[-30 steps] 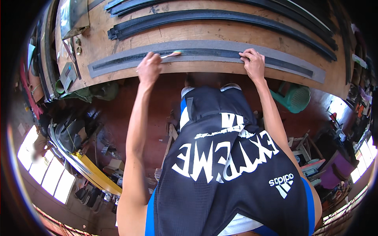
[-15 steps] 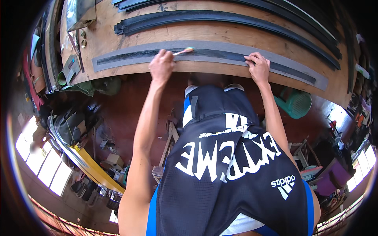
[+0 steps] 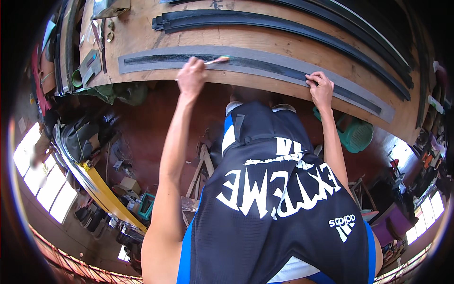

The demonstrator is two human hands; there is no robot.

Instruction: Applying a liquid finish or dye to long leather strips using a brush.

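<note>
A long grey strip (image 3: 349,87) lies along the table's near edge, with a narrower black strip (image 3: 267,66) on top of it. The left part of the black strip looks darker and glossier. My left hand (image 3: 191,78) is closed round the pale handle of a small brush (image 3: 217,61), shaped like a toothbrush. Its head, with a bit of green, is over or on the black strip left of the middle; contact cannot be made out. Farther right, my right hand (image 3: 322,91) has its fingers pinched together at the black strip, and what is between the fingertips is hidden.
Behind the strips, bundles of long black strips (image 3: 265,20) lie across the wooden table (image 3: 137,35). At its left end are a metal box (image 3: 109,8), a flat plate (image 3: 90,66) and a green cup (image 3: 76,78). A green plastic stool (image 3: 357,135) stands below, right.
The view has tilted a little. My left hand has moved the brush slightly left along the black strip. My right hand sits a little farther right along it.
</note>
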